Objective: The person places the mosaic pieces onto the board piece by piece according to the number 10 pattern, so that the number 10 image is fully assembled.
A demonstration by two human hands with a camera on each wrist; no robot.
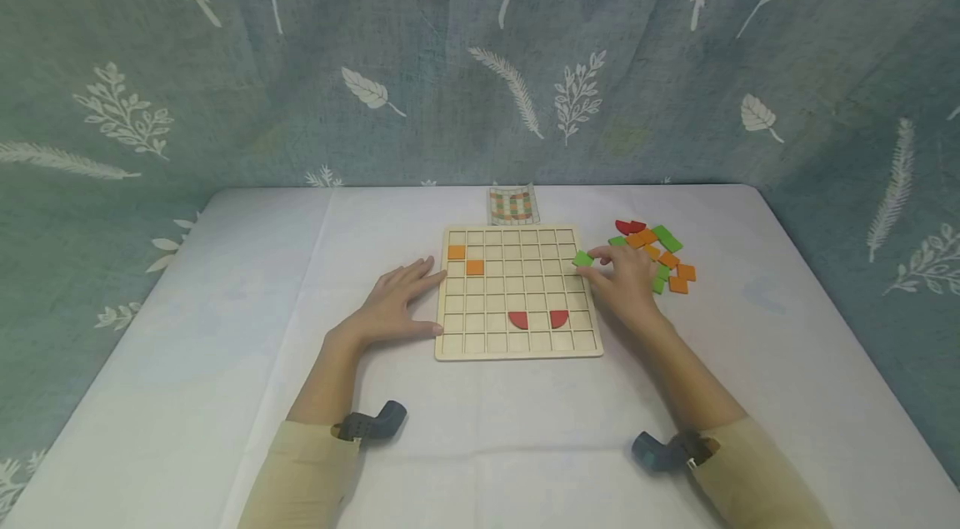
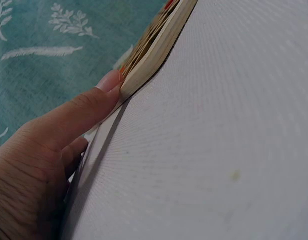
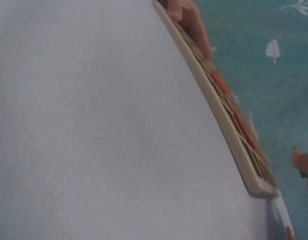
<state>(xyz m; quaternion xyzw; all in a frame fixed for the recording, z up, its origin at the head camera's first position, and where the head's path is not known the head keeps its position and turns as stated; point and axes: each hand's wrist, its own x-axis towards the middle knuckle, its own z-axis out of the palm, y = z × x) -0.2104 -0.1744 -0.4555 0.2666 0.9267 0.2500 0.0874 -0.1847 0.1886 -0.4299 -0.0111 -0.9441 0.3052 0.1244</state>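
Note:
A wooden grid board (image 1: 519,292) lies on the white table. Two orange square tiles (image 1: 475,267) sit in its upper left cells, and two red quarter-round tiles (image 1: 517,320) in its lower rows. My left hand (image 1: 390,302) rests at the board's left edge, fingers spread; in the left wrist view its thumb (image 2: 89,107) touches the rim. Between thumb and finger, my right hand (image 1: 628,281) pinches a green tile (image 1: 582,259) over the board's right edge. Only the fingertip (image 3: 302,161) of that hand shows at the right wrist view's border.
A loose pile of orange tiles (image 1: 678,286), green tiles (image 1: 666,238) and red tiles (image 1: 624,227) lies right of the board, partly behind my right hand. Behind the board is a small pattern card (image 1: 513,205) with a coloured grid. A leaf-printed curtain (image 1: 450,96) hangs beyond the table.

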